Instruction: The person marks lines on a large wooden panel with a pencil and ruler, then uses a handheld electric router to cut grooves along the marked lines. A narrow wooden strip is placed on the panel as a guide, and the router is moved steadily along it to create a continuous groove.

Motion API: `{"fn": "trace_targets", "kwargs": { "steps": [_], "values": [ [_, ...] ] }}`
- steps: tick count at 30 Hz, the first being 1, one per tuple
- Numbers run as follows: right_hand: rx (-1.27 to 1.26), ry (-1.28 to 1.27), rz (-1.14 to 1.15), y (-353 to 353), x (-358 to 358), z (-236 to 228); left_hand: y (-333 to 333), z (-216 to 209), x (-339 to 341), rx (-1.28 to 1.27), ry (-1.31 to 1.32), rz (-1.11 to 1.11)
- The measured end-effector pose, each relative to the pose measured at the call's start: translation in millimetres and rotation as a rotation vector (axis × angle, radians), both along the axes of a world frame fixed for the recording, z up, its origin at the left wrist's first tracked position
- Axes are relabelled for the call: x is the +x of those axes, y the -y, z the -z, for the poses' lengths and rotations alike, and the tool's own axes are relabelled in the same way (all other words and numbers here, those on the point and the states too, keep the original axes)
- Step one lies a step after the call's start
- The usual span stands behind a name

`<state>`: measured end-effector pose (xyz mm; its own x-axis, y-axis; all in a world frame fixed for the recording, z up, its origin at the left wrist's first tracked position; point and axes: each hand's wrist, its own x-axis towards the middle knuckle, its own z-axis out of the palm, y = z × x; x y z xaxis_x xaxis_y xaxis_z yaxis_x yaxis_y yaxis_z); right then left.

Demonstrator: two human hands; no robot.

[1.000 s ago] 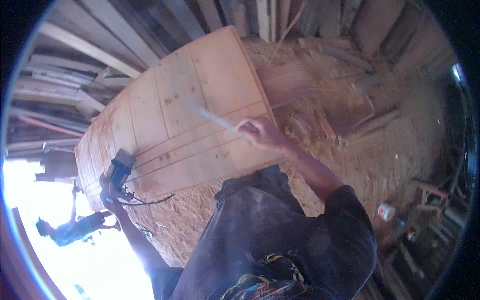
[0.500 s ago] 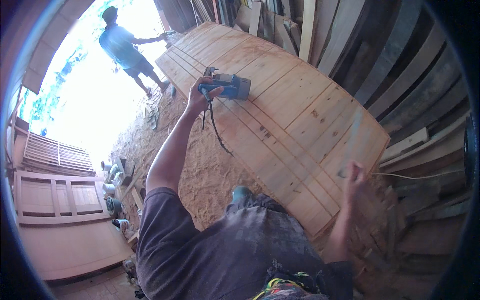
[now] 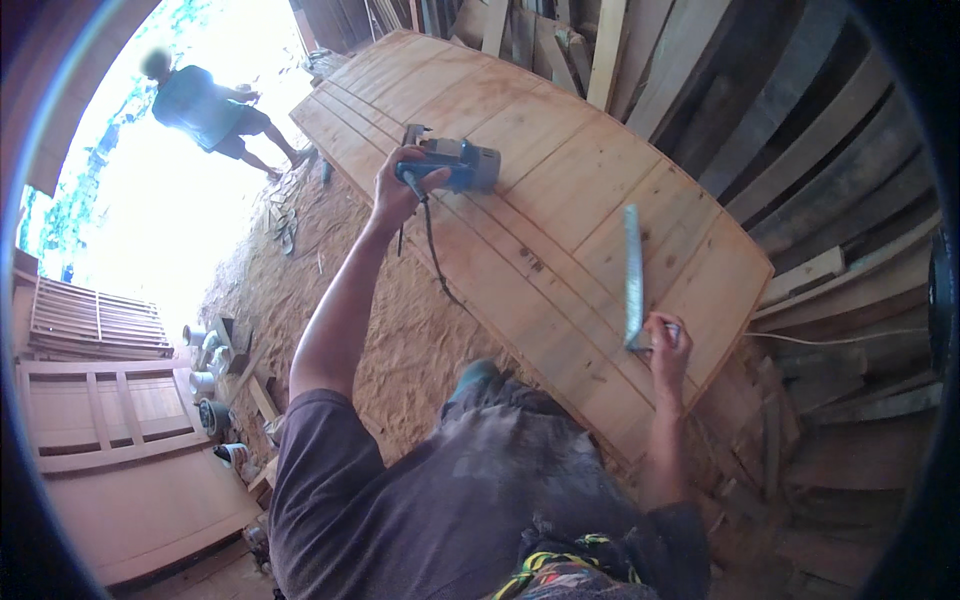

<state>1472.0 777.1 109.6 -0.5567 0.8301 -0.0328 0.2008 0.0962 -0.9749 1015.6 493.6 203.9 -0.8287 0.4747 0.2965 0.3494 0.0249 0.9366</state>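
My left hand (image 3: 397, 187) is closed round a blue corded power tool (image 3: 462, 165) with a grey rounded end. The tool rests on a large panel of joined planks (image 3: 560, 170), near the edge on my side; its exact kind is unclear. A dark cord (image 3: 432, 245) hangs from it over that edge. Farther right, my right hand (image 3: 667, 340) grips the lower end of a silvery try square (image 3: 634, 275). Its long blade points away from me over the panel, which has thin parallel lines along it and across it.
Wooden boards (image 3: 800, 130) lean and lie stacked along the right side. Sawdust covers the floor (image 3: 320, 310). Buckets (image 3: 213, 415) and panelled wooden doors (image 3: 120, 400) stand at the left. Another person (image 3: 205, 110) stands by the bright opening. A pale cable (image 3: 840, 337) runs at the right.
My right hand has moved left over the panel, and the blurred square now shows clearly. The other person has stepped left and drawn the arm back from the panel's far end.
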Motion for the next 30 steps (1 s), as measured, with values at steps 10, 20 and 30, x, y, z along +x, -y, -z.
{"fn": "trace_targets", "kwargs": {
  "steps": [10,20,30],
  "values": [
    [0.123,0.045,0.693,-4,88,16,2,9,-4,-0.236,-0.311,-0.188],
    [-0.109,0.037,0.463,94,-13,10,10,-29,6,-0.415,-0.349,-0.057],
    [-0.411,-0.044,0.734,133,-28,44,23,-22,-10,-0.358,-0.501,0.083]
  ]
}}
